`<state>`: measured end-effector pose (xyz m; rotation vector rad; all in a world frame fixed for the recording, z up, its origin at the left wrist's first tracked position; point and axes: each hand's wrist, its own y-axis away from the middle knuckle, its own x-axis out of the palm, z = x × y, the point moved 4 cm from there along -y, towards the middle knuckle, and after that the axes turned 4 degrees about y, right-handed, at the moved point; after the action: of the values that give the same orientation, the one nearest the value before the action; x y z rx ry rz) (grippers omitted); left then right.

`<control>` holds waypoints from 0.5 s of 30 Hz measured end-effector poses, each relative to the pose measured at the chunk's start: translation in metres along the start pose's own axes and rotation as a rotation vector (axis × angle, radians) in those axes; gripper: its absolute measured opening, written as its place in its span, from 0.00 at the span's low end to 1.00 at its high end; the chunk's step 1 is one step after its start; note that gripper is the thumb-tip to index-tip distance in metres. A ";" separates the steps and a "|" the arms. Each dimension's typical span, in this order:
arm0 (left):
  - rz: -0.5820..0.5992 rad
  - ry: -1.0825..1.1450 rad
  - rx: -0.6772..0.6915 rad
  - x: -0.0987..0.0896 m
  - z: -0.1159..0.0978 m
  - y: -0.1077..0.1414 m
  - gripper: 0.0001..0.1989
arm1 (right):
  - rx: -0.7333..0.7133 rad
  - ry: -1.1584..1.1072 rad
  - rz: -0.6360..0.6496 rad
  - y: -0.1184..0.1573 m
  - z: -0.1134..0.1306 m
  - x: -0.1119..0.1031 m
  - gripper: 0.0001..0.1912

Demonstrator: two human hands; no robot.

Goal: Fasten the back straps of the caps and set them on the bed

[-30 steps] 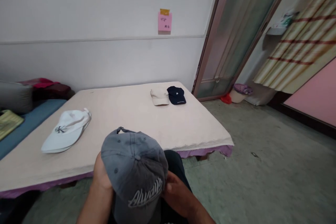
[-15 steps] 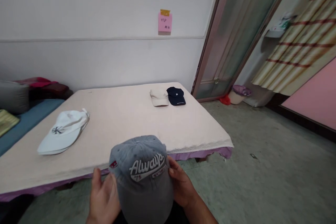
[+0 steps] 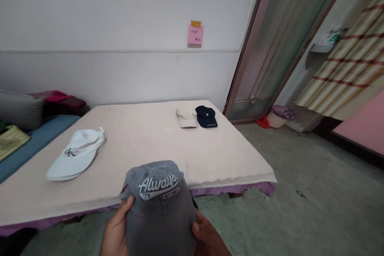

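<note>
A grey baseball cap (image 3: 159,216) with white "Always" lettering and a "75" is held in front of me, its brim pointing down toward me. My left hand (image 3: 115,230) grips its left side, the thumb lying on the front. On the right side, my right hand (image 3: 207,234) is closed on the cap's edge with its thumb on top. Behind it on the bed, a white cap (image 3: 79,154) with a dark monogram lies at the left. Farther back, a beige cap (image 3: 187,117) sits beside a navy cap (image 3: 207,117).
The bed (image 3: 135,136) has a pale cover and its near edge runs just beyond my hands. A grey pillow (image 3: 21,108) rests at far left. A pink note (image 3: 195,34) is taped to the wall. A bin (image 3: 279,117) stands by the sliding door (image 3: 261,48).
My left hand, which was loosely beside the grey cap, has taken hold of its side. The cap's crown has tilted back and dropped slightly. The view has shifted a little.
</note>
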<state>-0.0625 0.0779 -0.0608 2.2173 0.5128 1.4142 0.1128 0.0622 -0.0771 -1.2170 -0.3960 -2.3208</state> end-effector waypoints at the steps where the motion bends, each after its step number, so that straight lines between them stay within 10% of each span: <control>1: 0.004 0.006 -0.028 0.001 0.000 -0.002 0.18 | 0.004 -0.002 -0.005 -0.002 0.002 0.000 0.31; 8: 0.357 0.055 -0.181 -0.006 0.002 -0.037 0.20 | -0.095 -0.003 -0.190 -0.034 0.024 -0.026 0.22; 15: 0.134 -0.020 0.038 -0.006 -0.013 -0.061 0.18 | -0.051 0.098 -0.186 -0.052 0.008 -0.041 0.22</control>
<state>-0.0811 0.1275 -0.0947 2.3318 0.3931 1.4577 0.1099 0.1210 -0.1081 -1.1266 -0.4340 -2.5521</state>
